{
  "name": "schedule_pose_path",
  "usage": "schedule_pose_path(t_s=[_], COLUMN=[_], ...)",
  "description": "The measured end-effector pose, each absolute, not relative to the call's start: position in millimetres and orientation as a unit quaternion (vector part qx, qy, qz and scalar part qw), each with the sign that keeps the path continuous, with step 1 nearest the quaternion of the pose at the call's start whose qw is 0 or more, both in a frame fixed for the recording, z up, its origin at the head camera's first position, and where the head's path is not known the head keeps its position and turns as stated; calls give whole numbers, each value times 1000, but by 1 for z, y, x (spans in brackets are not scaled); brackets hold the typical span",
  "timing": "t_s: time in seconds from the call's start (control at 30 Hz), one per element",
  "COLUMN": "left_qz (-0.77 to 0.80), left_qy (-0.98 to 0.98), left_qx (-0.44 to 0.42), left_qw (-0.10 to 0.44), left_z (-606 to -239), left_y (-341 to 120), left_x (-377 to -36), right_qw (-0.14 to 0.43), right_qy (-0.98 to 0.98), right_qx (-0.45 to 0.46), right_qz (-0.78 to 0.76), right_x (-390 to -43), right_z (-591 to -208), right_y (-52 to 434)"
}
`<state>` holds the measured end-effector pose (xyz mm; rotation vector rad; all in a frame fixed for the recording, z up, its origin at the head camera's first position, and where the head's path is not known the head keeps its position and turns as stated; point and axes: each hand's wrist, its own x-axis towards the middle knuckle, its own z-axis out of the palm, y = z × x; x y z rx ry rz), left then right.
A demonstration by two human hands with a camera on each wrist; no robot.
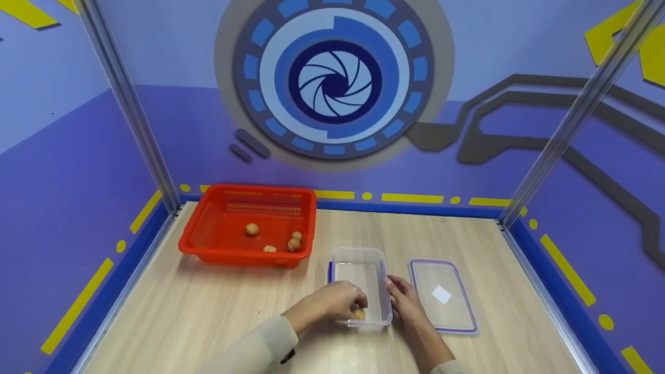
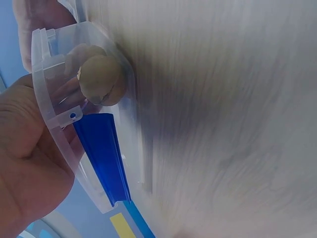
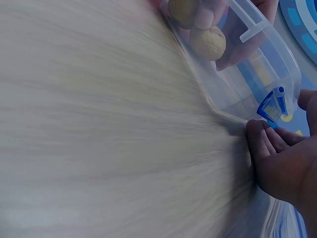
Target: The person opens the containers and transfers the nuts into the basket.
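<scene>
Head cam looks forward and down from above at a wooden table (image 1: 208,311), taking in the whole booth incl. back wall. Left wrist cam sits very close, low at table level, facing the clear plastic container (image 2: 59,99) from its left side. Right wrist cam, equally close, faces the container (image 3: 247,64) from the right. All three views share that container (image 1: 362,285) and the table.

I see a light wooden table (image 1: 208,311) carrying a clear plastic container (image 1: 362,270) directly between my hands, its flat lid (image 1: 441,296) just beyond my right hand, and a red basket (image 1: 249,223) well ahead of my left hand.
</scene>
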<state>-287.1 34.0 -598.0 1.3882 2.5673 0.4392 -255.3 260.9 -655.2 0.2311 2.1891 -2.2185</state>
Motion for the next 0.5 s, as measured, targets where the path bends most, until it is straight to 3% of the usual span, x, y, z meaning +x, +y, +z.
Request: schedule_pose_path(t_s=[0.23, 0.5], left_qz=[134, 120], left_qy=[867, 861], left_qx=[470, 491], left_qw=[102, 65], left_z=[-598, -599], left_y=[35, 36], left_x=[-286, -289], right_qw=[14, 10], right_qy=[699, 698], right_qx=[72, 63], right_qz=[-711, -714], right_x=[-253, -259], right_z=[-656, -656], right_y=[261, 262])
